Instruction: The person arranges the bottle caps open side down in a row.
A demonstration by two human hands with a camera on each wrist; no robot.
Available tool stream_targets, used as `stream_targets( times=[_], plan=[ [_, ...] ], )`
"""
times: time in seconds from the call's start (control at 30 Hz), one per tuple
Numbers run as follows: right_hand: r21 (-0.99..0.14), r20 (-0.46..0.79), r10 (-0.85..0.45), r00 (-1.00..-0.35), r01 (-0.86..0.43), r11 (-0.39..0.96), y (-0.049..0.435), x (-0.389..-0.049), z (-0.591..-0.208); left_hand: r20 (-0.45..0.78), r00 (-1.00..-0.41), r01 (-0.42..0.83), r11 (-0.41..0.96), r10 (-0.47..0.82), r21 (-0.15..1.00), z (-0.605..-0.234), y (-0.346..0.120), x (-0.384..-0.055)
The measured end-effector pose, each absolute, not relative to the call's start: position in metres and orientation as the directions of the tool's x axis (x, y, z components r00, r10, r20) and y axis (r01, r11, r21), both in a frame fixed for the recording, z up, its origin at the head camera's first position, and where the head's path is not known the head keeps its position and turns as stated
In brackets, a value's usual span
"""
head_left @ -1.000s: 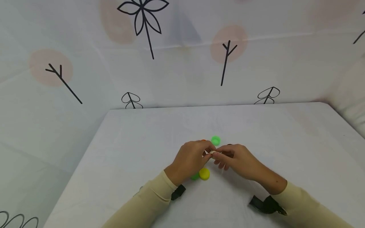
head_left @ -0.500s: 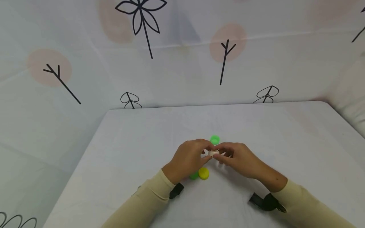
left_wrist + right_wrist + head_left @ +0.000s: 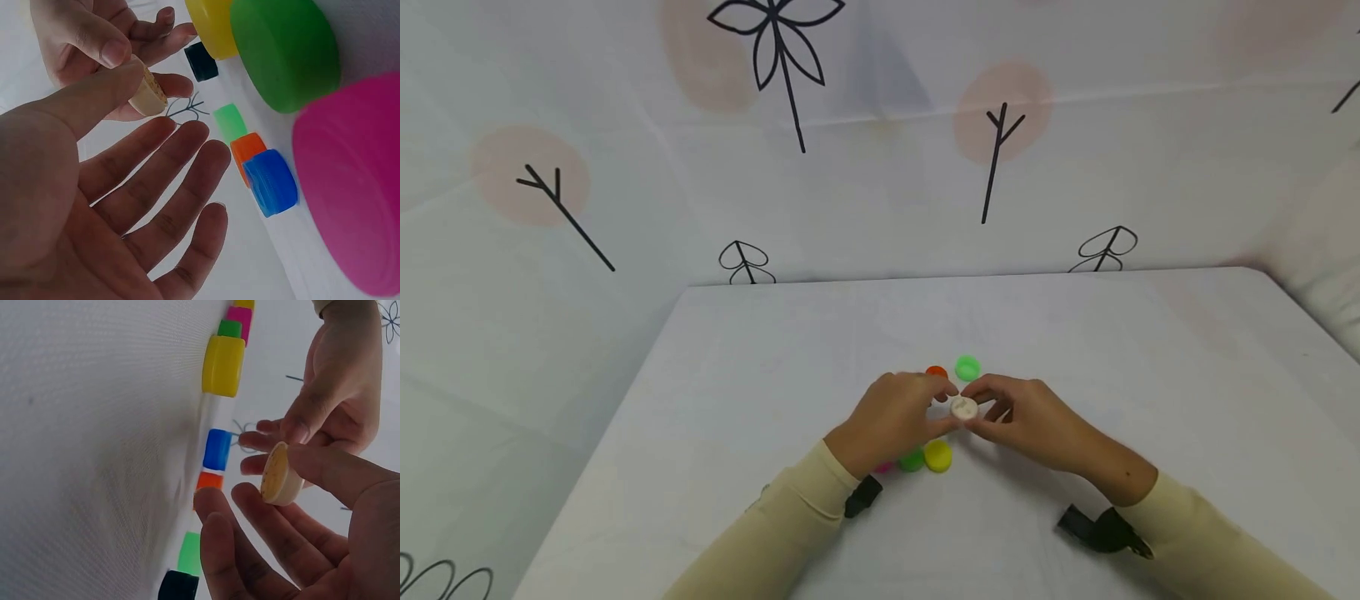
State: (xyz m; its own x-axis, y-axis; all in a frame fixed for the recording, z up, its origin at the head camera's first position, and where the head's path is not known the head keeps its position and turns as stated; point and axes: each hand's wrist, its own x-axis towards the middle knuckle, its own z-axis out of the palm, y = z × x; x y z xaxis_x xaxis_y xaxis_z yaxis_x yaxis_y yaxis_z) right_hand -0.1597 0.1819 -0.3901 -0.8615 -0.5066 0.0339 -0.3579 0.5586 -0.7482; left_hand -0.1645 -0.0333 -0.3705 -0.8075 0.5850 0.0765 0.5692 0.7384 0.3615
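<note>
A small round cream cap (image 3: 964, 407) is held up between both hands, its face turned toward the head camera. From the right wrist view, the inside of the cap (image 3: 278, 475) looks yellowish and speckled. My right hand (image 3: 1037, 421) pinches it from the right between thumb and fingertips. My left hand (image 3: 895, 421) grips its left side, with the thumb on the rim and the index fingertip close by. In the left wrist view the other fingers (image 3: 181, 206) of that hand stay loosely extended. Both hands are above the white table.
Yellow (image 3: 937, 456), green (image 3: 912, 460) and pink (image 3: 883, 467) caps lie on the near side of the hands. Beyond them sit orange (image 3: 936, 372) and light green (image 3: 967, 368) caps. Blue (image 3: 270, 182) and black (image 3: 202, 61) caps show in the left wrist view.
The cream cap has been turned from nearly edge-on and mostly hidden to showing its round face. The fingertips have spread slightly apart around it, and the left hand has shifted a little left.
</note>
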Motion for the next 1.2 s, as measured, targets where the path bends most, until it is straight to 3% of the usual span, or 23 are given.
stream_targets(
  times=[0.83, 1.2],
  plan=[
    [-0.730, -0.078, -0.593, -0.801, -0.359, 0.582, 0.185, -0.161, -0.398, -0.081, -0.772, 0.592, 0.759, 0.631, 0.273, -0.383, -0.022, -0.159],
    [-0.710, -0.129, -0.612, -0.781, -0.358, 0.607, 0.184, -0.162, -0.398, -0.046, -0.738, 0.652, 0.729, 0.673, 0.207, -0.387, -0.022, -0.156]
  ],
)
